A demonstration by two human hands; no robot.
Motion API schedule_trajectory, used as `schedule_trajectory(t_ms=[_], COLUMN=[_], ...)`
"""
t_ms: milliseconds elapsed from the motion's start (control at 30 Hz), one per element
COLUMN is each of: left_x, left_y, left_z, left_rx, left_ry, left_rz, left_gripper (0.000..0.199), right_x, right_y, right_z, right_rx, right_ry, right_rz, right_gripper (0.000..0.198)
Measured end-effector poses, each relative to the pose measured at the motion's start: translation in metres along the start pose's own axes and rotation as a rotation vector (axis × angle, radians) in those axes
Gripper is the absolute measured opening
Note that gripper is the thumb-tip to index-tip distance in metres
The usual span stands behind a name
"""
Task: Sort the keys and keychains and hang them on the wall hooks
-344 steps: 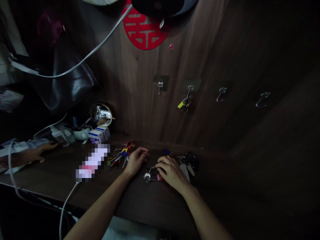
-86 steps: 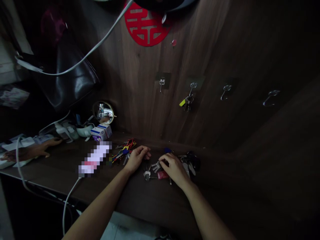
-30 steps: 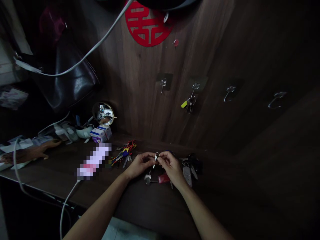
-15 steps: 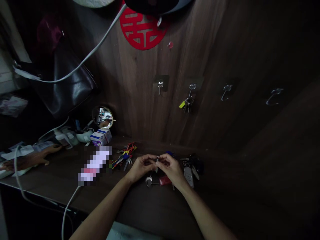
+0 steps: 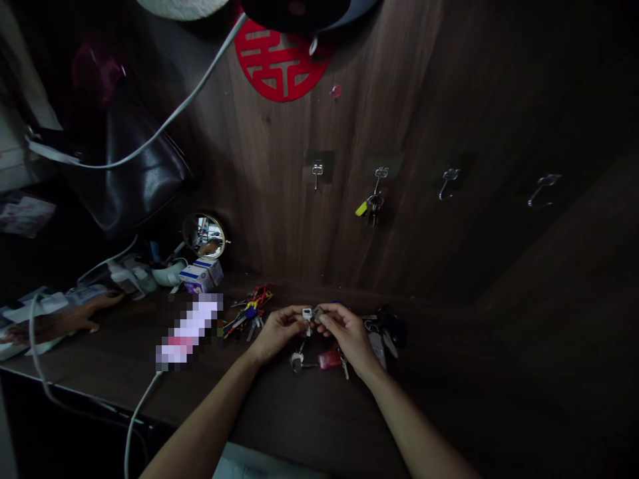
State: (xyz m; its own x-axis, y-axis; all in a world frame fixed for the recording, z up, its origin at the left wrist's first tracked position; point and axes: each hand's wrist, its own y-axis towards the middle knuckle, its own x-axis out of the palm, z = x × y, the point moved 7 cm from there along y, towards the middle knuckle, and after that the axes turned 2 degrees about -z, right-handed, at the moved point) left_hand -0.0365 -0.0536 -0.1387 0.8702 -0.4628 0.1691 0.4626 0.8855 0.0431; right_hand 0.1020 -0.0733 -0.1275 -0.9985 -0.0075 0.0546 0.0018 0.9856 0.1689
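My left hand point(image 5: 279, 332) pinches a silver key point(image 5: 307, 314) by its squarish head, the blade pointing down. Fingertips nearly touching it, my right hand point(image 5: 345, 332) is closed on a small grey piece point(image 5: 317, 313) that looks like another key and is partly covered by the fingers. Below the hands on the shelf lie a round-headed key point(image 5: 297, 361) and a red fob point(image 5: 329, 360). Beside my right wrist are more keys and a grey fob point(image 5: 377, 347), partly hidden. Left of my left hand is a pile of keys with coloured covers point(image 5: 252, 309).
Metal hooks point(image 5: 450, 183) line the wooden wall; one bears a key bunch point(image 5: 373, 207). To the left are a blurred-out phone-like object point(image 5: 190, 332) on a white cable, small boxes point(image 5: 201, 274), a round mirror point(image 5: 206, 236), a wooden hand point(image 5: 74, 316) and a black bag point(image 5: 140, 166).
The silver key in my left hand now shows its head flat to the view, beside the grey piece in my right fingers. Both hands have stayed in nearly the same place.
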Motion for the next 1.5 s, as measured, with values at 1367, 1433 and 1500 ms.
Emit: schedule_trajectory(t_ms=[1367, 1433, 1500], left_x=[0.004, 0.004, 0.004], left_y=[-0.002, -0.002, -0.003], left_z=[-0.002, -0.001, -0.001], left_rx=[-0.058, -0.061, -0.060], left_ry=[-0.084, -0.089, -0.094], left_rz=[-0.051, -0.047, -0.037], left_gripper=[0.034, 0.034, 0.033], right_x=[0.006, 0.006, 0.007], right_y=[-0.004, -0.004, -0.005], right_z=[-0.015, -0.014, -0.012], right_rx=[-0.188, -0.178, -0.159], right_ry=[-0.302, -0.294, -0.279], right_rz=[-0.025, -0.028, -0.034], right_gripper=[0.018, 0.017, 0.016])
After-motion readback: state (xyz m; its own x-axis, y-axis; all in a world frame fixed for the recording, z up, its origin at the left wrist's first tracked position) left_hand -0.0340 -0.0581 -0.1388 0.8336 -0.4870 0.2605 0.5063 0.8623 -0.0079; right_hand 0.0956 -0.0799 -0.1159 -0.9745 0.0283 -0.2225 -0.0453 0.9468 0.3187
